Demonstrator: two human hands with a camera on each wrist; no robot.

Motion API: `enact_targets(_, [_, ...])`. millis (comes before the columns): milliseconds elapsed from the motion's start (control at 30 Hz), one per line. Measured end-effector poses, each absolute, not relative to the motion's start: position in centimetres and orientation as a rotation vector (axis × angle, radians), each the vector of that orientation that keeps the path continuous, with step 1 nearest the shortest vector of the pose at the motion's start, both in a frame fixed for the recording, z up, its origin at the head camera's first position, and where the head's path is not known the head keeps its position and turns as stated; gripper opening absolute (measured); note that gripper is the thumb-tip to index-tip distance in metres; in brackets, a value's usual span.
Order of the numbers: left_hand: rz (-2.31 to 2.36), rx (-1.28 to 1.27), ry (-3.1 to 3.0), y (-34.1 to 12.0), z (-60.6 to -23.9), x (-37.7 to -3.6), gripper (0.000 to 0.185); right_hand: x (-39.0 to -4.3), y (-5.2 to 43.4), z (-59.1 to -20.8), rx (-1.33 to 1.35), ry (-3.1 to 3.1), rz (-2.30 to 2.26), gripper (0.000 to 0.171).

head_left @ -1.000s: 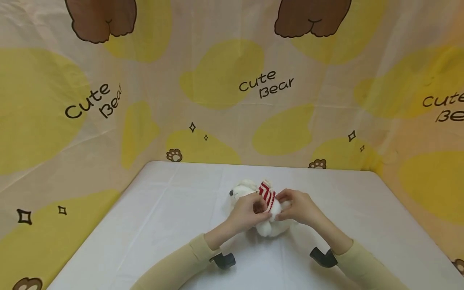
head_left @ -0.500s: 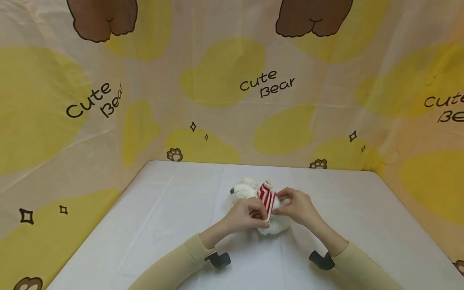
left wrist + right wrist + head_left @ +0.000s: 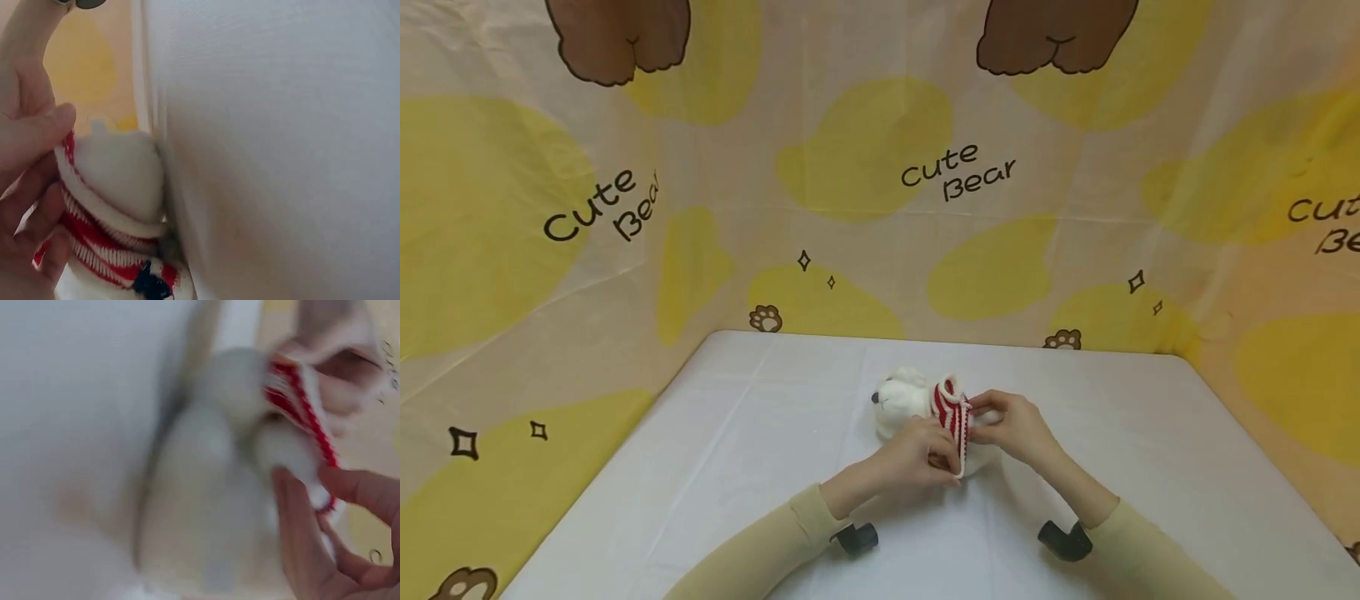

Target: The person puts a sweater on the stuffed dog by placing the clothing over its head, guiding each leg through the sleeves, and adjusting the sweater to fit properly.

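Between both hands lies the white plush bear [image 3: 901, 402] on the white table [image 3: 737, 467] — left hand [image 3: 916, 457] and right hand [image 3: 1011, 427] each pinch the red-striped sweater [image 3: 952, 412]. Best pull evenly from both pinches, easing the knit over the body without bunching.

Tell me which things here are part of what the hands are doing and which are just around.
In use:
- plush bear, lying on the table
- red-and-white striped sweater around the bear
- left hand and right hand, both pinching the sweater

Just around:
- white table
- "Cute Bear" backdrop behind and beside it
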State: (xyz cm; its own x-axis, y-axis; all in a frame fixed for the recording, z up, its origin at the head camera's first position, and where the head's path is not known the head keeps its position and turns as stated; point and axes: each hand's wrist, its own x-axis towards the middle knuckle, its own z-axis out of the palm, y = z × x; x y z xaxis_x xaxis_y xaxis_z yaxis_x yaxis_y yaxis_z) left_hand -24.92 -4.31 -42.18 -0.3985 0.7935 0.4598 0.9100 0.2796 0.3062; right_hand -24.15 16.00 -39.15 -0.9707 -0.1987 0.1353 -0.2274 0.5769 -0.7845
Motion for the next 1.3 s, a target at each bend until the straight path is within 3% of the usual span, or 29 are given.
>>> enact_targets(133, [-0.79, -1.552, -2.35, -4.4, -42.1, -24.7, 0.01, -24.5, 15.9, -38.5, 0.3, -2.783, 1.644, 0.034])
enact_targets(267, [-0.988, -1.468, -2.414, -4.5, -42.2, -24.7, 0.007, -24.7, 15.1, -38.6, 0.209, -2.765, 1.544, 0.028])
enact_targets(467, [-1.472, -0.748, -2.495, -5.0, -42.4, -25.0, 0.01, -24.6, 15.0, -38.7, 0.203, -2.747, 1.424, 0.013])
enact_targets(600, [-1.481, -0.511, -2.571, -5.0, -41.9, -25.1, 0.018, -24.6, 15.2, -38.7, 0.244, -2.756, 1.359, 0.013])
enact_targets(933, [-1.429, -0.524, -2.672, -5.1, -41.5, -25.4, 0.012, -24.5, 15.6, -39.1, 0.365, -2.77, 1.26, 0.01])
enact_targets(1300, [-1.02, -0.703, -2.767, -6.2, -41.2, -25.8, 0.027, -24.0, 15.3, -39.0, 0.454, -2.837, 0.842, 0.016])
